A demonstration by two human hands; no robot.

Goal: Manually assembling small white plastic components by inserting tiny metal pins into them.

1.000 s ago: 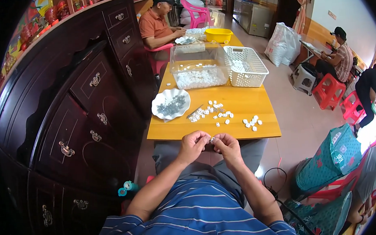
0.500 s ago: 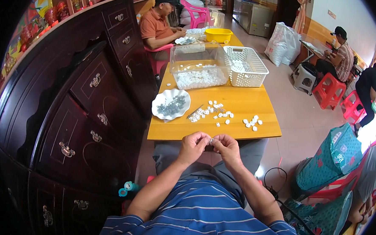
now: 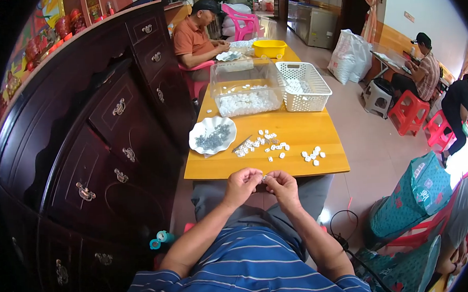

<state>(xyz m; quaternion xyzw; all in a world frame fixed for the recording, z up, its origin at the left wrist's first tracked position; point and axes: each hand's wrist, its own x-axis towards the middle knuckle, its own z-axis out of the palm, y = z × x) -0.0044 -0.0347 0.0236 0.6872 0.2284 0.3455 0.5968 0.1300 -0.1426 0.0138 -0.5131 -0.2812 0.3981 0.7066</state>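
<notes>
My left hand (image 3: pixel 242 188) and my right hand (image 3: pixel 283 188) meet just past the table's near edge, above my lap. A small white plastic piece (image 3: pixel 264 179) is pinched in my right fingertips. My left thumb and forefinger are pressed together right beside it; what they hold is hidden. On the yellow wooden table (image 3: pixel 214 167), loose white pieces (image 3: pixel 247 147) lie scattered beside a thin dark pointed tool (image 3: pixel 242 143). A smaller group of white pieces (image 3: pixel 314 155) sits to the right. Small grey parts (image 3: pixel 215 138) fill the middle of a scalloped white plate (image 3: pixel 197 132) at left.
Behind stand a clear plastic box (image 3: pixel 246 75) of white pieces, a white slotted basket (image 3: pixel 307 103) and a yellow basin (image 3: pixel 269 49). A person (image 3: pixel 192 40) works across the table. A dark cabinet (image 3: pixel 121 168) flanks the left; teal bags (image 3: pixel 406 200) stand right.
The view has shifted slightly, so the table sits a little lower. My hands stay together at the same spot, with only small finger movement on the white piece.
</notes>
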